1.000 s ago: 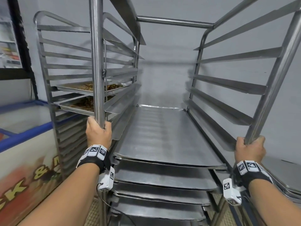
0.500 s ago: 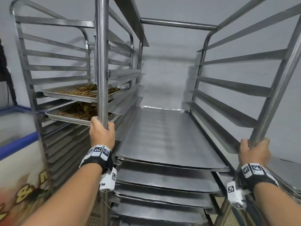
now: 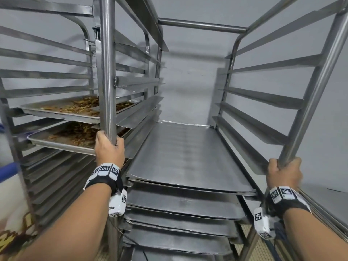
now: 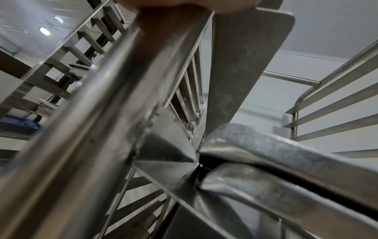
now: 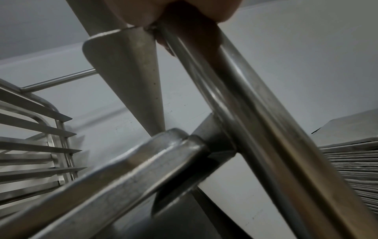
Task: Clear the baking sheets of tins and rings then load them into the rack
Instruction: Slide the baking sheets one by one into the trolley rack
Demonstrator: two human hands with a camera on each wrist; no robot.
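From the head view, the left hand (image 3: 109, 149) was wrapped around the front left post (image 3: 107, 72) of the rack (image 3: 202, 27), and the right hand (image 3: 283, 174) was clenched on the front right post (image 3: 308, 102). Between the two grips, baking sheets (image 3: 186, 153) sat stacked on the lower runners, the top one level with the hands and the rest below them. Beyond the left grip stood a second rack (image 3: 43, 59) carrying two trays of browned food (image 3: 75, 108). In the left wrist view, only a sliver of the hand (image 4: 184, 4) showed at the top edge, closed over the blurred post (image 4: 114, 100), with rolled sheet rims (image 4: 276, 155) just beside it. In the right wrist view, the fingers (image 5: 143, 14) gripped the post (image 5: 255, 113) at the top edge; a pile of flat sheets (image 5: 351, 161) lay off to the grip's right.
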